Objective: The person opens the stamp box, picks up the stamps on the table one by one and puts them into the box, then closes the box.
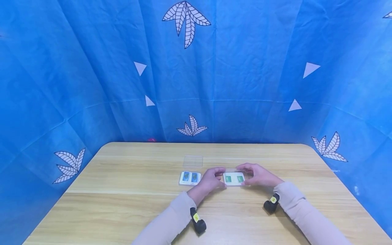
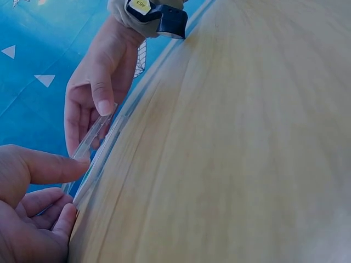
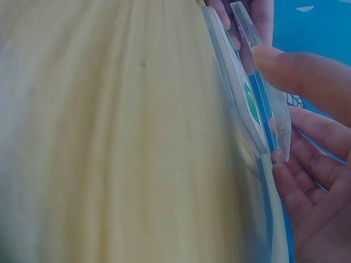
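Observation:
Slightly right of the table's middle, a shallow clear case with white contents bearing two green prints [image 1: 234, 179] lies flat. Just above it hovers a clear plastic lid [image 3: 281, 118], tilted a little and apart from the case in the right wrist view. My left hand [image 1: 210, 181] pinches the lid's left end between thumb and fingers. At the opposite end my right hand [image 1: 258, 175] grips it the same way, thumb on the near edge. Both hands' lower fingers are close to the tabletop.
Left of my left hand sits a similar case with two blue prints [image 1: 190, 178]. Behind that case a second clear lid [image 1: 193, 161] lies on the wooden table [image 1: 128, 211]. Blue patterned cloth [image 1: 245, 68] hangs around the table's back and sides.

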A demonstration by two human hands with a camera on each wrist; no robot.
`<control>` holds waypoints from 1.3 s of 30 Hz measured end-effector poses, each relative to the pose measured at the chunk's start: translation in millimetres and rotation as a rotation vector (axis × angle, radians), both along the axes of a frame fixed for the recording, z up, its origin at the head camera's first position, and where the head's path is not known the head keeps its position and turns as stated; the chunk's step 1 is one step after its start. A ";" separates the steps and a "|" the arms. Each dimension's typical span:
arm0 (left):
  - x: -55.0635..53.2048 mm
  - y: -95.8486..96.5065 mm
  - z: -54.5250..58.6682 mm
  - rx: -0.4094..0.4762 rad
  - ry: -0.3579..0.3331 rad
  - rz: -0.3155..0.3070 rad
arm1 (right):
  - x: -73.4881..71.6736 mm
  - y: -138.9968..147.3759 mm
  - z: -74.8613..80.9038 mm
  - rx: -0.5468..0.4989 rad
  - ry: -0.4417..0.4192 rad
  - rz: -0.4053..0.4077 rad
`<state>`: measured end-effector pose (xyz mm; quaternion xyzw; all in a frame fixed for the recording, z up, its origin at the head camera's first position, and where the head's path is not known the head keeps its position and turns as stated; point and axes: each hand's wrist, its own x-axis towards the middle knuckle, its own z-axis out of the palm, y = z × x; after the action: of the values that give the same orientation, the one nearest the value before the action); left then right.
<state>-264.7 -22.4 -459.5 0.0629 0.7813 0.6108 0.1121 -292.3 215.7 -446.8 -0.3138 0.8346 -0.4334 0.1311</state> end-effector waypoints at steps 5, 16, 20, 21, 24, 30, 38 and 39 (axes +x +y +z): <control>-0.3 0.2 0.2 -0.001 -0.002 -0.003 | 1.8 -3.5 1.1 -0.013 -0.015 0.012; 1.1 0.3 1.9 -0.001 0.002 -0.008 | 1.2 -5.6 1.4 -0.019 -0.023 0.026; 1.0 0.4 1.4 0.000 0.002 -0.006 | 1.5 -6.1 0.8 -0.016 -0.017 0.026; 0.9 0.3 1.2 0.000 0.002 -0.006 | 1.7 -6.2 0.6 -0.017 -0.017 0.026; 0.7 0.3 0.7 0.008 0.000 -0.009 | 2.6 -6.6 0.0 -0.021 -0.017 0.025; -0.5 -0.2 -1.4 0.019 -0.007 -0.015 | 2.2 -6.0 -4.1 -0.020 -0.013 0.021; -0.6 -1.0 -2.4 0.022 0.007 -0.021 | -0.5 -4.6 -9.1 -0.024 0.015 0.018; -0.8 -0.9 -2.6 0.021 0.006 -0.021 | -0.7 -4.6 -9.3 -0.025 0.020 0.019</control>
<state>-265.5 -23.3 -462.1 0.0742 0.7744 0.6176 0.1154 -293.0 211.1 -456.2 -0.3277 0.8273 -0.4395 0.1227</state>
